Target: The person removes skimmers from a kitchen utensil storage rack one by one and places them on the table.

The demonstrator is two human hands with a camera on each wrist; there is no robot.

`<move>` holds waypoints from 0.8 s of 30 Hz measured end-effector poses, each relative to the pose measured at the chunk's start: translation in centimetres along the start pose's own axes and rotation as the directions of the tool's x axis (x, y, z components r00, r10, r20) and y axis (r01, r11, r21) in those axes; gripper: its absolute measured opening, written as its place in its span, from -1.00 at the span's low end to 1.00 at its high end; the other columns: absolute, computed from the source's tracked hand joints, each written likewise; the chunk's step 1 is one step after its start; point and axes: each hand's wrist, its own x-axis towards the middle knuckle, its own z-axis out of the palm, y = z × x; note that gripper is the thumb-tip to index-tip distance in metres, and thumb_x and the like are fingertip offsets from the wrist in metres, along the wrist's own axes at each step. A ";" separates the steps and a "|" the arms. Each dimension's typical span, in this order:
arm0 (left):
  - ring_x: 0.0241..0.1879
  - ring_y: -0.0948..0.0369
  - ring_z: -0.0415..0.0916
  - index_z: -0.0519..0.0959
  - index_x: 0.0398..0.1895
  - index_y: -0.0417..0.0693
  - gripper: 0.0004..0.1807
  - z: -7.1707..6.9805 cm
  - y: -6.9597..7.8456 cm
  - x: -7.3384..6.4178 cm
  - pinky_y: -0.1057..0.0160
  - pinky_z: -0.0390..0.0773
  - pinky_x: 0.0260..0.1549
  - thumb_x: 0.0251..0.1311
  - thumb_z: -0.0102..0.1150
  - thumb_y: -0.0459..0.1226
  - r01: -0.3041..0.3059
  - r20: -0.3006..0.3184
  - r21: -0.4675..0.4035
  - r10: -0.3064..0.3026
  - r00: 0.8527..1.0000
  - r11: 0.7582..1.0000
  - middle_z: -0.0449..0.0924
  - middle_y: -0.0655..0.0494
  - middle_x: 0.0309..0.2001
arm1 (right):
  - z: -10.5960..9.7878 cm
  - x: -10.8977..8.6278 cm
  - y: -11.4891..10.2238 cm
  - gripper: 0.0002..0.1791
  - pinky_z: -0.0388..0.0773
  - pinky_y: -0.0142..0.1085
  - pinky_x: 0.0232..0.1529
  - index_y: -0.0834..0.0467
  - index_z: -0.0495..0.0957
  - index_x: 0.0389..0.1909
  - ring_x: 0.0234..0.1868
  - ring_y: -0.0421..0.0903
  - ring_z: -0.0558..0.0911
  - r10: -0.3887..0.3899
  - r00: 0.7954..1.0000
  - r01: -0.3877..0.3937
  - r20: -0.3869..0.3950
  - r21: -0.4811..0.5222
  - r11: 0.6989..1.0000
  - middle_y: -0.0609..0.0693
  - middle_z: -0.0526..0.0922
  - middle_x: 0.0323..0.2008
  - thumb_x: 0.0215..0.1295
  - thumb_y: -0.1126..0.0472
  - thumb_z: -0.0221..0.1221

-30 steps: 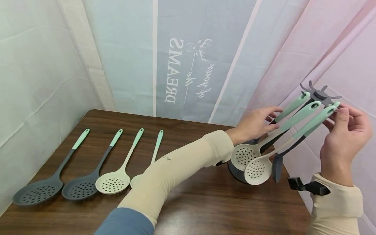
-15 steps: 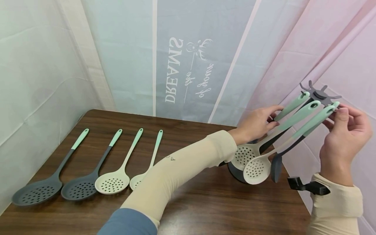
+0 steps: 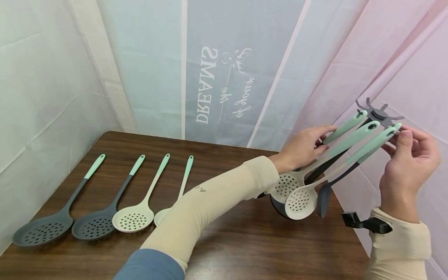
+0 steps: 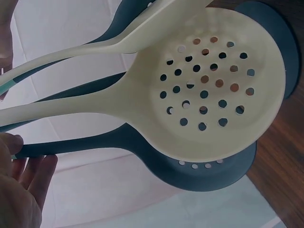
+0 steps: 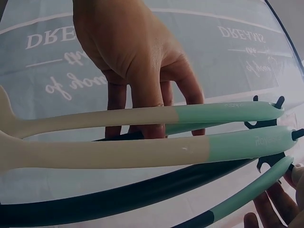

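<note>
A dark grey utensil rack (image 3: 379, 114) with hooked arms stands at the right, with several mint-handled skimmers on it. My left hand (image 3: 301, 147) reaches behind a large cream skimmer (image 4: 145, 97). Its thumb and fingers pinch the handle of a dark skimmer (image 4: 204, 180), close to where the mint grip begins. At the rack's top, my right hand (image 3: 407, 163) pinches the hole end of another dark skimmer's (image 3: 324, 200) handle, right at the hook. A smaller cream skimmer (image 3: 301, 203) hangs between these two, overlapping the large one. The rack's base is mostly hidden.
Two dark skimmers (image 3: 45, 231) (image 3: 94, 225) and two cream ones (image 3: 133, 216) (image 3: 184, 179) lie in a row on the left of the wooden table (image 3: 245, 252). My left sleeve (image 3: 210, 210) covers part of the last one. Curtains (image 3: 147, 70) surround the table.
The hanging skimmers have shifted slightly left in the head view, and the rack's top a little too. Both hands keep their places on the handles.
</note>
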 end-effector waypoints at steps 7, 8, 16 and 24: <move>-0.10 0.45 0.57 0.40 0.48 0.04 -0.43 0.0 0.0 -0.1 0.65 0.42 -0.15 0.42 0.22 -0.29 -0.013 -0.015 0.026 0.014 1.000 1.000 0.60 0.11 0.16 | -0.3 -0.1 0.1 -0.66 0.70 -0.37 -0.37 0.54 0.60 -0.16 -0.33 0.04 0.73 -0.010 1.000 0.010 -0.001 0.032 0.999 0.27 0.70 -0.27 0.20 0.35 0.42; -0.09 0.45 0.58 0.40 0.48 0.05 -0.43 0.0 0.0 -0.1 0.66 0.41 -0.15 0.42 0.22 -0.28 -0.014 -0.016 0.029 0.014 1.000 0.999 0.60 0.12 0.19 | -0.3 -0.1 0.1 -0.66 0.70 -0.37 -0.37 0.54 0.61 -0.16 -0.33 0.04 0.73 -0.011 1.000 0.011 -0.003 0.034 0.999 0.27 0.70 -0.27 0.20 0.35 0.42; 0.08 0.41 0.53 0.37 0.51 0.07 -0.40 -0.4 -0.1 -0.3 0.65 0.37 -0.03 0.42 0.22 -0.30 -0.019 -0.038 0.055 0.021 0.999 0.998 0.56 0.14 0.27 | -0.2 -0.3 0.1 -0.66 0.71 -0.35 -0.36 0.55 0.59 -0.16 -0.34 0.06 0.73 -0.014 1.000 0.014 -0.005 0.056 0.998 0.29 0.70 -0.28 0.19 0.37 0.42; 0.10 0.35 0.52 0.37 0.51 0.19 -0.38 -0.8 -0.2 -0.5 0.56 0.45 -0.14 0.42 0.23 -0.28 0.003 -0.062 0.124 0.004 0.998 0.992 0.55 0.14 0.24 | -0.2 -0.5 0.0 -0.66 0.70 -0.37 -0.39 0.56 0.60 -0.17 -0.35 0.04 0.73 -0.020 1.000 0.020 -0.007 0.052 0.998 0.28 0.70 -0.29 0.19 0.37 0.42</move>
